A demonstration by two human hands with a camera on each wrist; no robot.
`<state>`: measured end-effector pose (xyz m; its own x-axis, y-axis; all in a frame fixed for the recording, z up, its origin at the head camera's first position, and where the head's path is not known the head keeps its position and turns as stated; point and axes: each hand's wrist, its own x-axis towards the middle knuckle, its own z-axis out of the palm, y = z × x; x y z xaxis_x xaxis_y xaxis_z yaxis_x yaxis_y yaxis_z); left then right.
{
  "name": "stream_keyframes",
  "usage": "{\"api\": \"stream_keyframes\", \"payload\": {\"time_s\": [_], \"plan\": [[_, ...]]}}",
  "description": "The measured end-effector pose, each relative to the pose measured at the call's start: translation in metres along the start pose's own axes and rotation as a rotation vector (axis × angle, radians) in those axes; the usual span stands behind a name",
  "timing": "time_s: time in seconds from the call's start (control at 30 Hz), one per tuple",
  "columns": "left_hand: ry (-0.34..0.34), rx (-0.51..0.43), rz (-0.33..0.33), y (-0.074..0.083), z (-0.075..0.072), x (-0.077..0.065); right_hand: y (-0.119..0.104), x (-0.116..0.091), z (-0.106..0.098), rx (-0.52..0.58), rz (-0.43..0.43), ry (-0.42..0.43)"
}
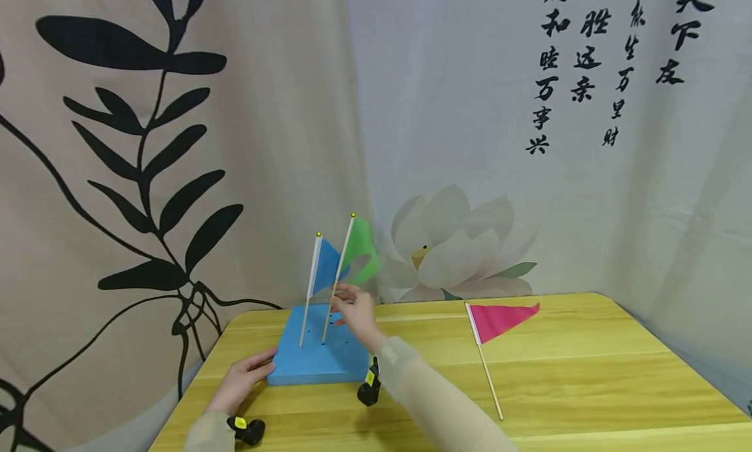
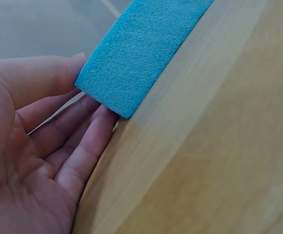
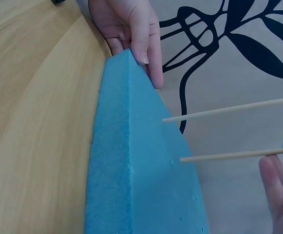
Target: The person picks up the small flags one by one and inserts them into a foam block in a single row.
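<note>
A blue foam board (image 1: 329, 368) with small holes lies on the table. At its left near corner my left hand (image 1: 242, 379) holds the edge, the thumb (image 2: 58, 75) at the top edge and the fingers against the side. My right hand (image 1: 360, 313) pinches the thin wooden stick of a green flag (image 1: 367, 233) above the board. That stick leans slightly right, its lower end at the board's surface. Just left of it a blue flag (image 1: 325, 268) stands in the board on its own stick (image 3: 229, 109). In the right wrist view the flag cloths are out of frame.
A pink triangular flag (image 1: 499, 322) on a stick lies on the wooden table (image 1: 587, 380), right of the board. Behind the table hangs a curtain (image 1: 282, 145) printed with leaves, a lotus and writing. Black wrist cameras (image 1: 369, 387) sit at both wrists.
</note>
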<state>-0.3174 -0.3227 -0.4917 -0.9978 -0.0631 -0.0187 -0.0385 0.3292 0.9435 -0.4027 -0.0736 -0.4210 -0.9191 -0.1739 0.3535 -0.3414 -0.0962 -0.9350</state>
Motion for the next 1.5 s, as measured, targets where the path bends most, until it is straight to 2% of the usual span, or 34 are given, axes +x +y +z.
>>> {"api": "stream_keyframes", "payload": {"time_s": [0.27,0.73,1.0,1.23,1.5], "plan": [[0.005,-0.003,0.002,-0.001,0.0,0.001,0.007,0.0,0.0,0.007,-0.008,-0.004],[0.016,-0.006,-0.008,-0.004,0.0,0.002,0.011,-0.002,0.006,-0.044,-0.005,-0.013],[0.015,-0.005,-0.007,-0.005,0.0,0.003,0.017,-0.005,0.008,-0.072,0.044,-0.01],[0.02,-0.004,-0.011,-0.005,0.0,0.004,0.025,-0.005,0.004,-0.09,0.034,-0.028],[0.018,-0.008,-0.011,-0.004,0.0,0.004,0.027,-0.01,-0.004,-0.072,0.068,-0.052]]}}
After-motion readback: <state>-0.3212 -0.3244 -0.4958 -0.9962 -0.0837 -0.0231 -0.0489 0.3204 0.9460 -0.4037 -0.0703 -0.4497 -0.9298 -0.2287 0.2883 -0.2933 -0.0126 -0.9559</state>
